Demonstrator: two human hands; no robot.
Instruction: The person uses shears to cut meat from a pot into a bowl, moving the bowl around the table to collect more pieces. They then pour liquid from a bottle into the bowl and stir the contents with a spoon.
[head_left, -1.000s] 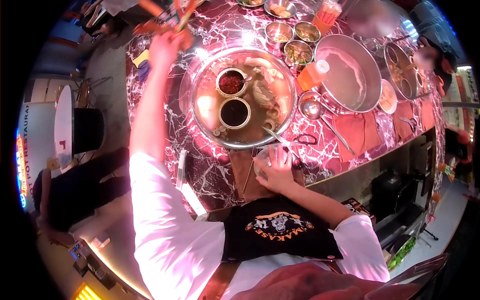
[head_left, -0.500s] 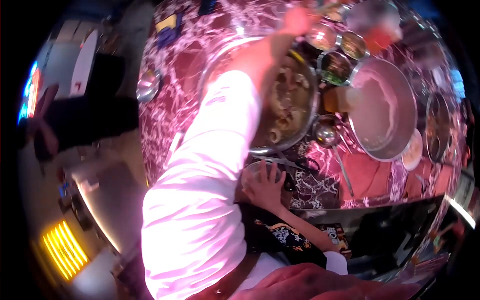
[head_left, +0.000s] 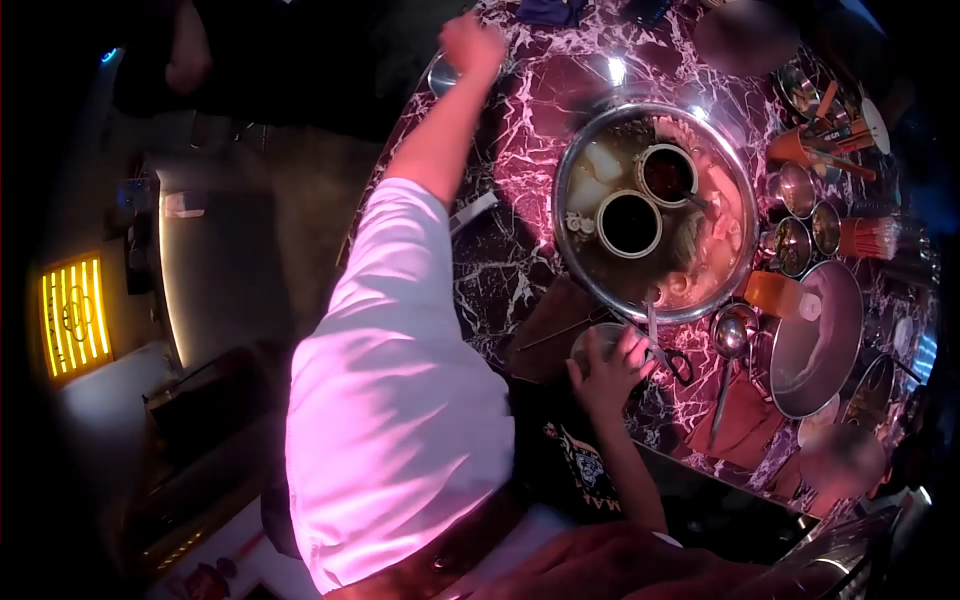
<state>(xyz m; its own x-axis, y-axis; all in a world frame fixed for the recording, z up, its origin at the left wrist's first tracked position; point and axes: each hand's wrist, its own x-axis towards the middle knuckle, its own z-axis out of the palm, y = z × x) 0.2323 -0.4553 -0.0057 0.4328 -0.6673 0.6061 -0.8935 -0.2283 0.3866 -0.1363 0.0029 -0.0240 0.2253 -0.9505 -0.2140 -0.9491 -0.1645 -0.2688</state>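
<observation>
My left hand point(head_left: 472, 45), at the end of the white-sleeved arm, is closed beside a small metal bowl point(head_left: 442, 76) at the table's upper left edge; whatever it holds is hidden. The fingers of my right hand point(head_left: 610, 375) are spread over a round clear bowl point(head_left: 583, 348) at the near edge. Scissors point(head_left: 675, 362) lie just right of these fingers. Beyond, a large metal pot point(head_left: 747, 180) contains broth, pale food pieces and two round cups of dark sauce point(head_left: 630, 224) and red sauce point(head_left: 667, 174).
Right of the pot are an orange-brown container point(head_left: 772, 293), a ladle point(head_left: 732, 335), small bowls and a large oval metal basin point(head_left: 822, 335). A brown cloth point(head_left: 740, 425) lies near the front edge. Another person's arm point(head_left: 188, 55) shows at the upper left.
My left hand has moved from the small bowls beyond the pot to the metal bowl at the left. The view has turned, uncovering the pot's sauce cups. My right hand stays at the clear bowl.
</observation>
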